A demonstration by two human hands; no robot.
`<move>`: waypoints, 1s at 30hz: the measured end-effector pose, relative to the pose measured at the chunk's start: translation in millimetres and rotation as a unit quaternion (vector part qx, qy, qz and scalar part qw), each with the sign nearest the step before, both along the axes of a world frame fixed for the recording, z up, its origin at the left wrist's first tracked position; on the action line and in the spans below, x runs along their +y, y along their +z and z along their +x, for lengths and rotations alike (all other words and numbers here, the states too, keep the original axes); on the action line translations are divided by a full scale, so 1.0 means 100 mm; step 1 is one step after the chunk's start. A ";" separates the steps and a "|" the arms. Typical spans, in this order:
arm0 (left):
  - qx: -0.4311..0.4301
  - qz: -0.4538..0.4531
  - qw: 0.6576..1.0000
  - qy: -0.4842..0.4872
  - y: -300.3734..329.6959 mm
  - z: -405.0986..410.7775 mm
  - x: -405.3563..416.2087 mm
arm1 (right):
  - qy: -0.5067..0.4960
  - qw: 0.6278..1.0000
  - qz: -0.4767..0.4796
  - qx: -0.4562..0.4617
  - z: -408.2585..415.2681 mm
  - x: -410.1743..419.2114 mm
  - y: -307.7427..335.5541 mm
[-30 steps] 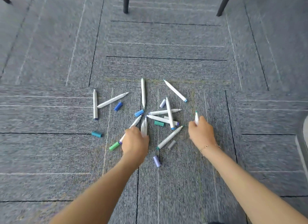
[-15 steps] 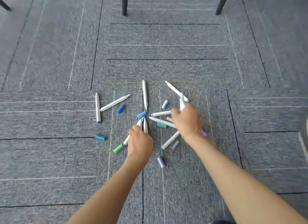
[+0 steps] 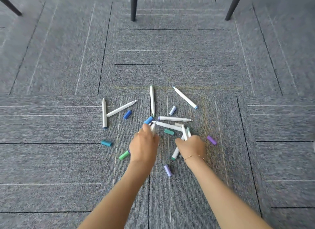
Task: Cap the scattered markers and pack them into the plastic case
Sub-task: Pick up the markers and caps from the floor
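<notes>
- I see the markers and their loose caps scattered on the grey carpet floor (image 3: 68, 160); I can't make out the plastic case.
- Farthest left, a white marker (image 3: 104, 113) lies with its long axis running near to far, its blue end toward me.
- Touching it, a second marker (image 3: 122, 108) slants up to the right, tip pointing away and rightward.
- A teal cap (image 3: 106, 143) lies apart below them; a blue cap (image 3: 127, 114) and a green cap (image 3: 124, 155) sit closer to the pile.
- My left hand (image 3: 144, 145) is curled around a few white markers (image 3: 153, 128) that point away from me.
- An upright-lying marker (image 3: 152, 100) runs near to far just beyond that hand.
- In the middle, a marker (image 3: 174, 119) lies almost crosswise, tip to the right; a dark green cap (image 3: 169, 132) is below it, between my hands.
- A lilac cap (image 3: 167, 170) lies near my right wrist.
- My right hand (image 3: 191, 147) grips 2 or 3 markers (image 3: 185, 131), tips pointing away.
- A diagonal marker (image 3: 185, 97) slants from far-left to near-right.
- A purple cap (image 3: 211, 140) lies just right of that hand.
</notes>
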State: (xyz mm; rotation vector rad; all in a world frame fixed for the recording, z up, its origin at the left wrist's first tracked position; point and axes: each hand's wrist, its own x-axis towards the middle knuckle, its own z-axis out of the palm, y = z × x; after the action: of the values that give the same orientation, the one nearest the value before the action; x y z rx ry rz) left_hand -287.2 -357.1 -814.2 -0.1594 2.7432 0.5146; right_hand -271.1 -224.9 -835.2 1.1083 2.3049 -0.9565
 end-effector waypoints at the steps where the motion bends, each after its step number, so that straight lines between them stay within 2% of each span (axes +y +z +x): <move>1: 0.015 0.020 1.000 0.010 0.02 -0.03 -0.07 | -0.002 1.000 -0.007 0.019 -0.01 -0.01 0.04; 5: 0.018 0.089 0.995 0.043 -0.02 -0.22 -0.35 | 0.011 0.990 -0.054 0.133 -0.06 0.06 0.24; 8: 0.016 0.071 0.997 0.026 -0.08 -0.32 -0.40 | 0.076 0.978 -0.080 0.178 -0.15 0.12 0.34; 10: -0.020 0.066 0.997 0.016 -0.10 -0.32 -0.37 | 0.175 0.968 -0.037 0.177 -0.22 0.14 0.33; 13: -0.056 0.063 0.996 0.008 -0.15 -0.29 -0.36 | 0.336 0.925 0.077 0.158 -0.38 0.09 0.28; 16: -0.063 0.064 0.996 0.005 -0.19 -0.30 -0.36 | 0.401 0.897 0.120 0.141 -0.51 -0.03 0.20; 19: -0.071 0.080 0.994 0.015 -0.22 -0.31 -0.40 | 0.414 0.888 0.150 0.132 -0.54 -0.14 0.10; 21: -0.062 0.117 0.989 0.058 -0.23 -0.31 -0.47 | 0.425 0.880 0.171 0.129 -0.55 -0.17 0.08; 26: 0.013 0.160 0.973 0.169 -0.04 -0.43 -0.79 | 0.454 0.856 0.180 0.171 -0.61 -0.21 0.28; 28: 0.052 0.150 0.962 0.222 0.02 -0.59 -1.00 | 0.403 0.879 0.147 0.209 -0.57 -0.18 0.36; 30: 0.079 0.119 0.953 0.268 0.01 -0.79 -1.22 | 0.297 0.919 0.100 0.238 -0.51 -0.14 0.42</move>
State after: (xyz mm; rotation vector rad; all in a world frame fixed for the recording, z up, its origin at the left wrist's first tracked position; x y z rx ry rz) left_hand -366.0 -478.6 -812.8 -0.8479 2.7419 1.0346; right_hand -322.3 -239.4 -793.0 0.1785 2.9198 -0.8117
